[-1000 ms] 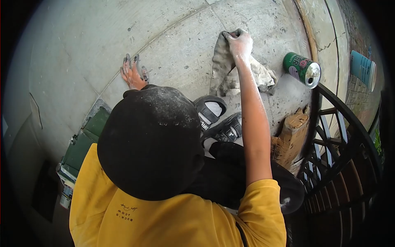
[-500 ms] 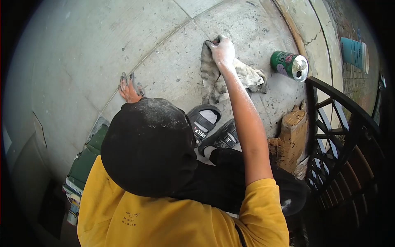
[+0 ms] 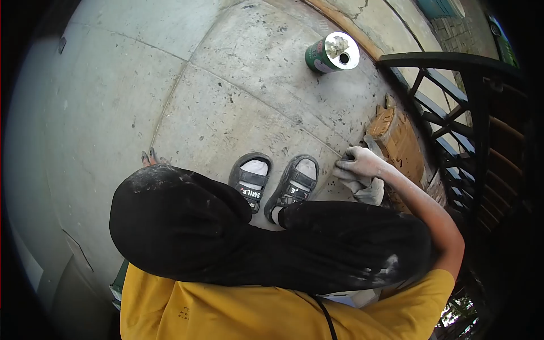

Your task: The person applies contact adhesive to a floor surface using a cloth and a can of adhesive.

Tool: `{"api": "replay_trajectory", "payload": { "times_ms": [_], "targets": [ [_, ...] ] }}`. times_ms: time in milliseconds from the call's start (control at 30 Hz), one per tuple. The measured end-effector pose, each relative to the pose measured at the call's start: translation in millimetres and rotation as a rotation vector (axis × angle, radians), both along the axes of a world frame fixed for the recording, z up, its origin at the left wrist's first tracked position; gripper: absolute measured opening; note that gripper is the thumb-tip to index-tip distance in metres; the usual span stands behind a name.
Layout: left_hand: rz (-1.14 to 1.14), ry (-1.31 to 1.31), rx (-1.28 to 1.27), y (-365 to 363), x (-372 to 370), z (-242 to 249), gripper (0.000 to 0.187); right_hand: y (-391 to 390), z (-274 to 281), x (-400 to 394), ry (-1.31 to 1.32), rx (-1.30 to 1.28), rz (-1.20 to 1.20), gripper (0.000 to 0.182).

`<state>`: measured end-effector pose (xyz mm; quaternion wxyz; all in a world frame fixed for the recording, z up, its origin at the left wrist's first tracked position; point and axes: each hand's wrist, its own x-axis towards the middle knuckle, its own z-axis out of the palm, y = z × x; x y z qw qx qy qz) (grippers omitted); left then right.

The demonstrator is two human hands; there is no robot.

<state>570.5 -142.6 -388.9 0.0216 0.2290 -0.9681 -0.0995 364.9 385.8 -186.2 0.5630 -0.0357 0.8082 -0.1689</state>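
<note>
At the right, my right hand point(image 3: 358, 163), coated in white powder, is closed on a dirty grey-white rag point(image 3: 369, 192). The rag hangs from the fingers beside my right knee, close to a worn cardboard box. Part of it is hidden behind the hand and my leg. Of my left hand point(image 3: 152, 157), only dark-smudged fingers show past my left knee; they are stretched out over the concrete floor point(image 3: 113, 96), and I see nothing in them. The rest of that hand is hidden by the knee.
A green can point(image 3: 331, 54) with a holed silver top stands on the floor ahead. The brown cardboard box point(image 3: 399, 141) lies at the right, beside a dark slatted railing point(image 3: 447, 62). My sandalled feet point(image 3: 294, 184) are between the hands. A blue bucket point(image 3: 439, 8) is at the top right.
My right hand has drawn the rag back from the floor ahead to beside my right knee. My view has shifted, and less of my left hand shows.
</note>
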Motion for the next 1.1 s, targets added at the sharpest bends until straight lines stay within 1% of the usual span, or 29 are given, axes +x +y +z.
{"api": "replay_trajectory", "payload": {
  "times_ms": [67, 100, 133, 167, 233, 267, 300, 333, 367, 433, 467, 533, 567, 600, 667, 700, 733, 800, 833, 867, 933, 967, 1000, 1067, 1100],
  "targets": [
    [-0.005, 0.011, 0.018, 4, -9, 2, 0.047, 5, -18, -15, 0.131, -0.134, -0.207, 0.05],
    [-0.005, 0.022, 0.024, 6, -17, 2, 0.047, 6, -29, -26, 0.237, -0.197, -0.308, 0.05],
    [-0.003, 0.034, 0.027, 6, -25, 4, 0.047, 6, -44, -39, 0.316, -0.368, -0.459, 0.05],
    [-0.001, 0.046, 0.024, 4, -33, 7, 0.046, 4, -57, -49, 0.437, -0.361, -0.62, 0.064],
    [-0.01, 0.056, 0.02, -3, -44, 16, 0.046, -1, -75, -73, 0.815, -0.331, -0.563, 0.087],
    [-0.013, 0.054, 0.021, -5, -47, 21, 0.046, -1, -95, -83, 0.82, -0.336, -0.582, 0.087],
    [-0.013, 0.054, 0.027, -5, -51, 24, 0.046, 0, -120, -92, 0.932, -0.426, -0.588, 0.098],
    [-0.007, 0.063, 0.032, -4, -58, 26, 0.046, 1, -133, -106, 1.052, -0.522, -0.585, 0.109],
    [0.001, 0.072, 0.033, -7, -66, 29, 0.046, 2, -134, -121, 1.065, -0.534, -0.593, 0.109],
    [0.036, 0.072, 0.035, -13, -70, 34, 0.045, 3, -135, -139, 0.814, -0.665, -0.645, 0.115],
    [0.059, 0.078, 0.04, -12, -72, 34, 0.045, 2, -143, -147, 0.819, -0.678, -0.637, 0.115],
    [0.09, 0.088, 0.036, -2, -79, 32, 0.045, -5, -163, -156, 0.653, -0.771, -0.711, 0.114],
    [0.021, 0.204, 0.055, 12, -88, 31, 0.043, -12, -154, -156, 0.723, -0.705, -0.712, 0.111],
    [-0.046, 0.317, 0.074, 21, -93, 30, 0.04, -19, -155, -156, 0.717, -0.716, -0.705, 0.111],
    [-0.079, 0.322, 0.112, 31, -97, 31, 0.039, -25, -149, -153, 0.894, -0.559, -0.692, 0.108],
    [-0.123, 0.293, 0.158, 36, -98, 34, 0.039, -31, -144, -147, 0.986, -0.524, -0.691, 0.107],
    [-0.172, 0.266, 0.201, 38, -102, 36, 0.038, -36, -141, -145, 0.989, -0.516, -0.705, 0.105],
    [-0.175, 0.258, 0.209, 46, -103, 41, 0.038, -43, -139, -140, 0.979, -0.523, -0.686, 0.102],
    [-0.175, 0.246, 0.218, 49, -104, 42, 0.037, -47, -139, -133, 1.053, -0.542, -0.691, 0.1],
    [-0.18, 0.252, 0.217, 49, -104, 41, 0.037, -53, -142, -126, 1.116, -0.568, -0.713, 0.103],
    [-0.221, 0.234, 0.215, 47, -102, 38, 0.037, -59, -139, -108, 1.123, -0.644, -0.782, 0.105],
    [-0.222, 0.239, 0.216, 45, -99, 35, 0.037, -60, -135, -100, 1.14, -0.575, -0.764, 0.109],
    [-0.225, 0.233, 0.214, 44, -97, 35, 0.037, -62, -126, -93, 1.136, -0.573, -0.769, 0.109],
    [-0.212, 0.227, 0.202, 44, -95, 32, 0.038, -66, -109, -81, 1.222, -0.566, -0.79, 0.111],
    [-0.217, 0.226, 0.205, 45, -94, 31, 0.038, -68, -108, -75, 1.201, -0.685, -0.848, 0.113]
  ]
}}
